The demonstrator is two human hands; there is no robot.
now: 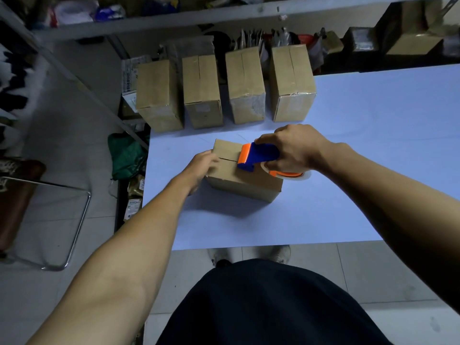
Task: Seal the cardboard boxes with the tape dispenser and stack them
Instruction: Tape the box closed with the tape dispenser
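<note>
- The cardboard box (pixel 239 181) lies near the middle of the counter (pixel 361 145), close to your front edge, with its top seam facing up.
- The seam shows as a dark slit on the left part of the top; the right part lies under the tape dispenser (pixel 258 156).
- The tape dispenser rests on top of the box, its orange front end on the seam line and its blue body pointing back toward your right hand (pixel 291 150).
- The tape roll with its orange hub overhangs the right end of the box.
- Your right hand wraps its fingers around the dispenser from above, gripping it firmly.
- Your left hand (pixel 201 168) lies against the left end of the box, fingers laid over the top edge beside the seam; the fingers are blurred, so you cannot tell whether they lie flat or curl.
- Four more cardboard boxes (pixel 225 88) stand in a row along the far left edge of the counter, side by side with narrow gaps between them, each with tape along its top.
- A shelf (pixel 224 14) loaded with bags runs behind the counter.
- A metal-framed chair (pixel 49 215) stands on the tiled floor at your left.
- A green bag (pixel 125 155) lies on the floor beside the counter's left edge.
</note>
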